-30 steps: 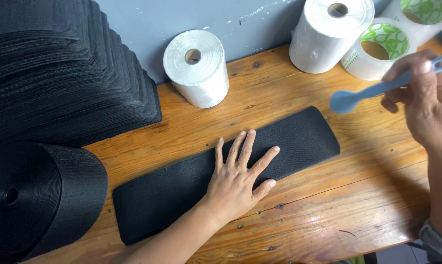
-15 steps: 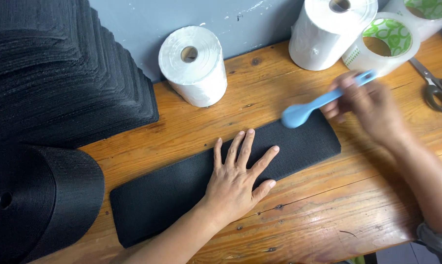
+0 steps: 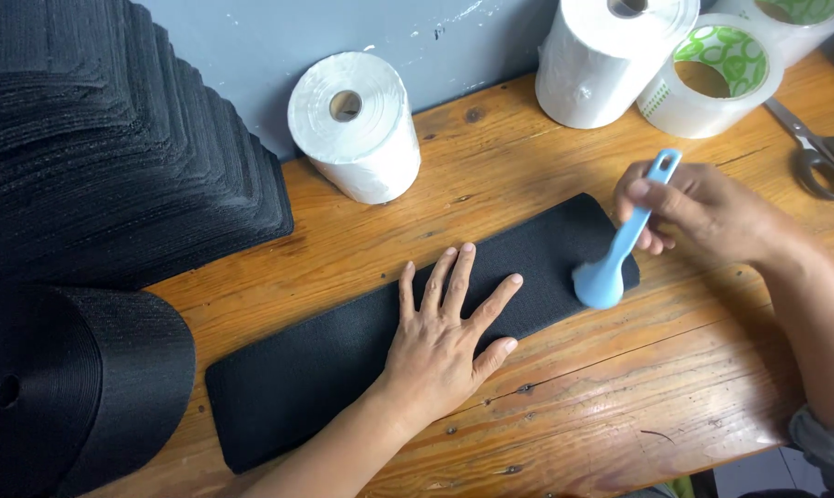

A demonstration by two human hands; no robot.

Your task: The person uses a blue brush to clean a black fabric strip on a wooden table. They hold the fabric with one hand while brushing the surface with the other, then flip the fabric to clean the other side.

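We see a long black fabric strip (image 3: 343, 360) lying flat on the wooden surface (image 3: 620, 406), running on a slant from about seven o'clock to two o'clock across the middle of the view. The left hand (image 3: 445, 346) lies on it palm down, fingers spread wide and flat, gripping nothing, pressing near the strip's middle. The right hand (image 3: 703, 212), at about three o'clock from the left one, is closed around the handle of a light blue spoon-shaped tool (image 3: 620, 240), thumb and fingers pinching the upper part of the handle. The tool points down and toward seven o'clock, and its rounded head sits at the strip's right end, right at the near edge; we cannot tell whether it touches the fabric.

At nine to eleven o'clock a tall stack of black fabric pieces (image 3: 103, 148) stands against the grey wall (image 3: 435, 37), and at eight o'clock a big roll of black webbing (image 3: 66, 387) rests on its side. A white paper roll (image 3: 357, 124) lies at twelve o'clock, just beyond the strip. A second, larger white roll (image 3: 601, 60) stands at one o'clock, touching a roll of clear tape with a green-patterned core (image 3: 717, 78). Scissors (image 3: 818, 152) lie at two o'clock, well apart from the right hand.
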